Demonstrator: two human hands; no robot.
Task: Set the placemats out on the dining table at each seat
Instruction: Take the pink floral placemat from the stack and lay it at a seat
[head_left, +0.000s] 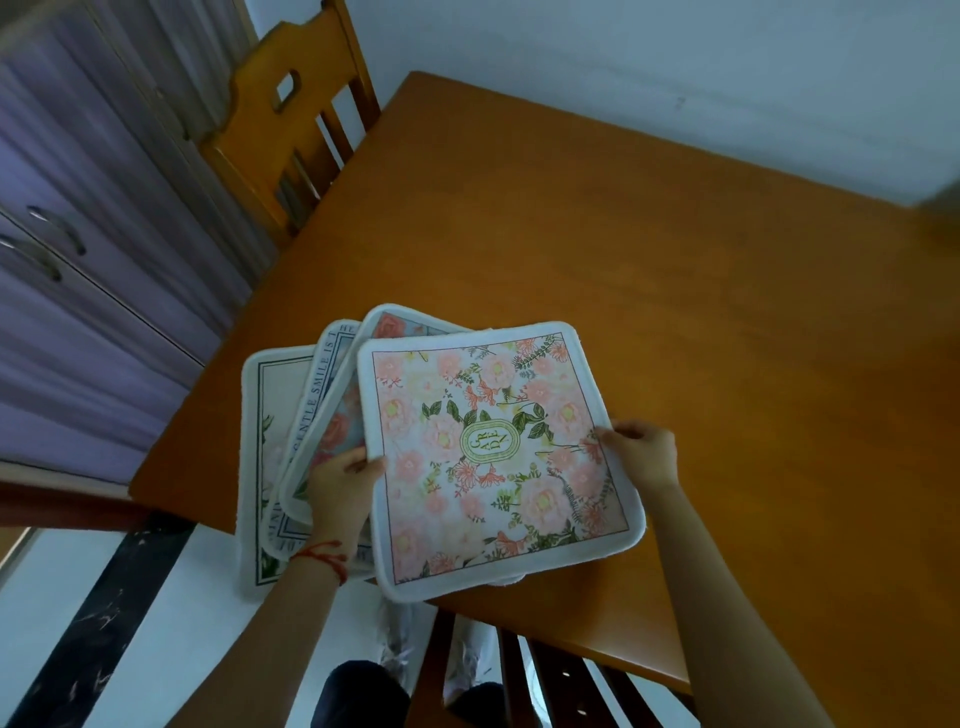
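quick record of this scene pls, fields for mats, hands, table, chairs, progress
mats: four, fanned and overlapping at the near left table corner; top mat pink floral
left hand: grips the top mat's left edge, red string on the wrist
right hand: grips the top mat's right edge
table: orange wood, against a white wall
chairs: far chair at the left end, near chair at the near side
progress: no mat laid at a seat yet
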